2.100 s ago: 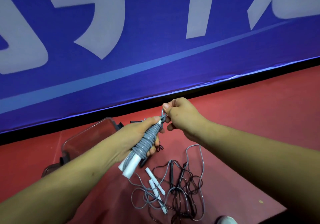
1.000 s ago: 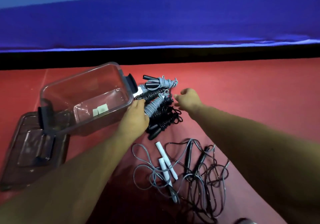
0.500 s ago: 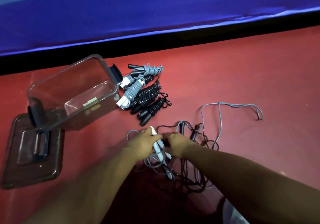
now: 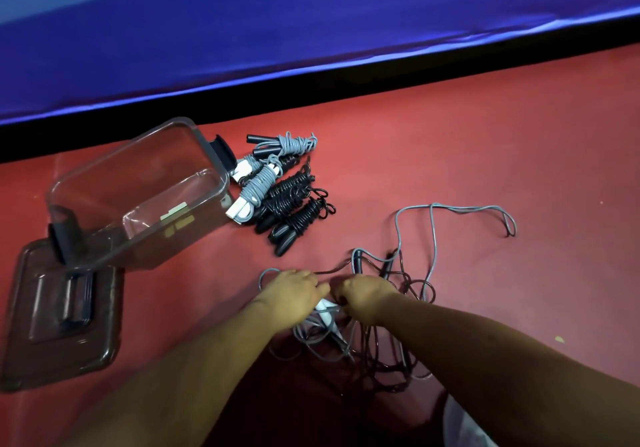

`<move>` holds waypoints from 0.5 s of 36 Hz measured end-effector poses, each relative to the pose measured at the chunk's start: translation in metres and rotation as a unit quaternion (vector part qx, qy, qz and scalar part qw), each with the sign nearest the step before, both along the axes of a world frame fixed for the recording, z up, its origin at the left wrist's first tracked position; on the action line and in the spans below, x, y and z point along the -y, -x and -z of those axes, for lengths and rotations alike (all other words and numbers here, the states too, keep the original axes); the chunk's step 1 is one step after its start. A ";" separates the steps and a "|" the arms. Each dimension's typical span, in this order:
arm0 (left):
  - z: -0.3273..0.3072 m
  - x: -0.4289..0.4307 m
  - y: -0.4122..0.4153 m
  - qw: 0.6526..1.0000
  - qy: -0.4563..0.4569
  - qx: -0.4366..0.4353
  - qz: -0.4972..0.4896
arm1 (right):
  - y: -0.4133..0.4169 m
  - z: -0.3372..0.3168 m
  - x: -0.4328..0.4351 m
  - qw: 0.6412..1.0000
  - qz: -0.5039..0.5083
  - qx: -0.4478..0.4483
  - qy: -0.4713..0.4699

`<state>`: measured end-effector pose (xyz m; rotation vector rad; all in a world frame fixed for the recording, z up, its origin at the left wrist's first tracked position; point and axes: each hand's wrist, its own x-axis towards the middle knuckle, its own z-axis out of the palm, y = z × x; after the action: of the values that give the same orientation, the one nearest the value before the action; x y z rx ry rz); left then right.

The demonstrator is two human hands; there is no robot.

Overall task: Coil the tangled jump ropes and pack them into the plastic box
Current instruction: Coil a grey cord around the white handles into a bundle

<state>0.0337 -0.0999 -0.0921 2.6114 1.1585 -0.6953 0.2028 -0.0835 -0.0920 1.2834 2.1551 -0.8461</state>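
Both forearms reach forward, palms down, to the tangle [image 4: 377, 353], which lies near the box [image 4: 104, 197], right of it and nearer the person. The left hand [image 4: 294, 294] curls round white handles [image 4: 323, 305]. The right hand [image 4: 367, 299] curls its fingers into the cords, but I cannot tell if it grips any. Coiled ropes [image 4: 277, 190] lie just right of the box.

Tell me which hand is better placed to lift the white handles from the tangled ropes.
Probably the left hand: its fingers curl right over the white handles. The right hand sits more on the dark cords of the tangled ropes.
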 end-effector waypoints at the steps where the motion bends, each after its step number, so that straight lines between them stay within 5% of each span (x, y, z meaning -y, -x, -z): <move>1: -0.005 -0.001 0.001 1.000 0.010 -0.006 -0.010 | -0.004 -0.006 -0.004 1.000 -0.008 0.009 0.008; 8: -0.036 -0.013 0.016 0.973 0.152 0.091 -0.148 | -0.019 -0.064 -0.030 0.987 -0.091 0.081 0.108; 14: -0.102 -0.031 -0.001 0.949 0.172 0.162 -0.209 | -0.029 -0.096 -0.039 0.944 -0.165 0.200 0.206; 18: -0.164 -0.041 -0.011 0.938 0.134 0.213 -0.238 | -0.042 -0.138 -0.035 0.946 -0.098 0.196 0.240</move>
<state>0.0444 -0.0585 0.0715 1.9989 1.3592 -0.1575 0.2448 -0.0484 0.0458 0.8826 1.5997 -0.8745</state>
